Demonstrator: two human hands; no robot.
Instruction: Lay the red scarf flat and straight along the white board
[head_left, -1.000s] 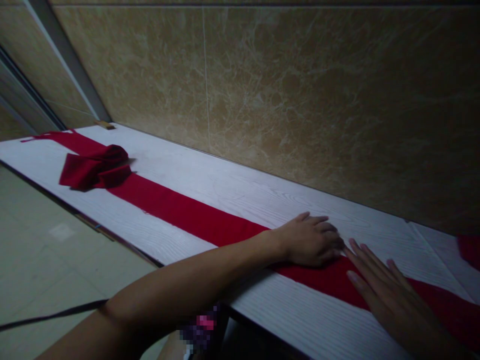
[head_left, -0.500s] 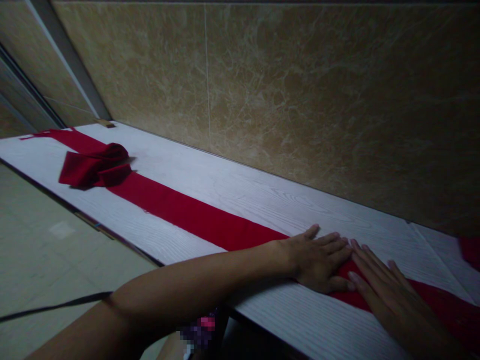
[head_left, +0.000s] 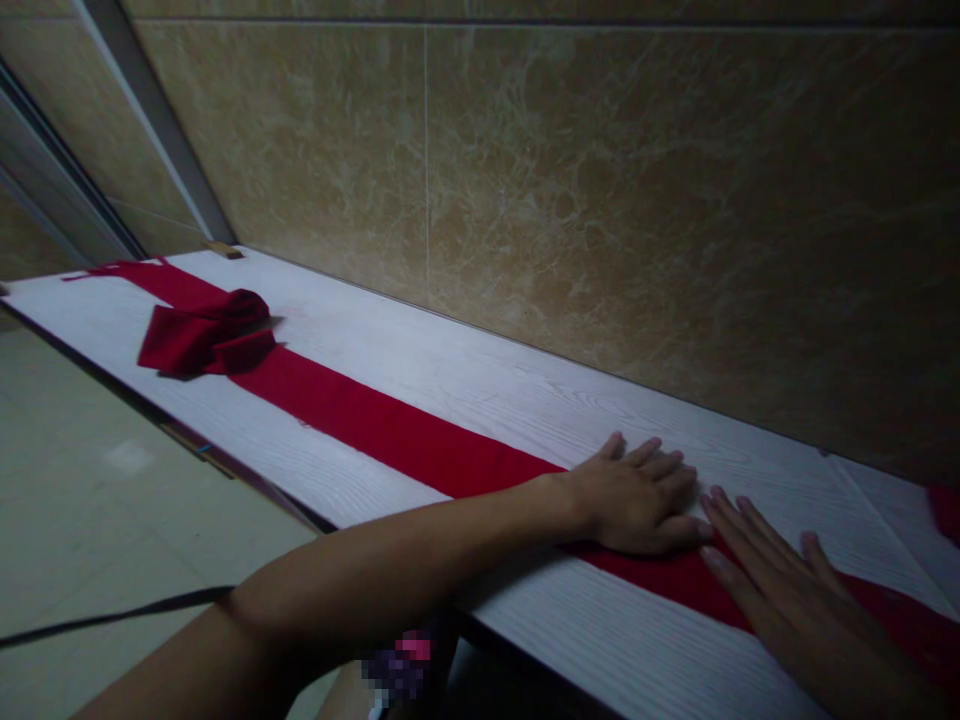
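A long strip of red cloth point(head_left: 397, 430) runs lengthwise along a white wood-grain table point(head_left: 465, 360). My left hand point(head_left: 634, 495) lies palm down on the strip, fingers spread and reaching past its far edge onto the tabletop. Just to its right, my right hand point(head_left: 787, 590) rests flat on the same strip with fingers stretched out. The two hands are close together at the fingertips. Toward the far left, a crumpled bundle of red cloth point(head_left: 210, 335) sits on top of the strip. The strip's far end is frayed into loose threads.
A brown marbled tile wall point(head_left: 562, 200) borders the table's back edge. A small wooden block point(head_left: 223, 249) lies at the far corner. More red fabric point(head_left: 945, 515) shows at the right edge. Pale floor point(head_left: 112, 500) lies left of the table, and a dark strap point(head_left: 120, 612) crosses near my arm.
My left hand has shifted slightly toward the strip's far edge, baring more red cloth in front of it. My right hand stays flat, its fingers a little more apart. The view has shifted slightly.
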